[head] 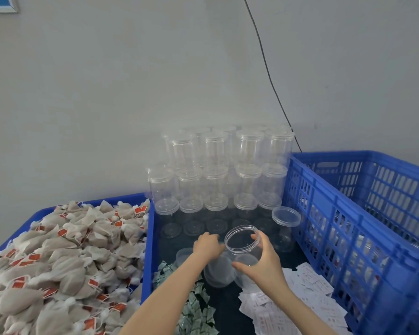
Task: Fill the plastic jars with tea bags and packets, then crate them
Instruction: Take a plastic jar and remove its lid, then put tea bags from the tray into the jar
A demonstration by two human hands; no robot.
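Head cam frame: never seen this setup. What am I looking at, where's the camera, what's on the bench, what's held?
There is no robot here. A person works with bare hands, and the single picture comes from a wide-angle camera on their head, looking forward and down.

The right hand has an open clear jar in its grip, with no lid on it. The left hand reaches down beside it onto a lid; whether it grips that lid is hard to tell.

At left, a blue tray holds a heap of tea bags with red tags. In the middle bin stand stacked empty jars, a loose lid, green-white packets and white packets. At right is a blue crate.
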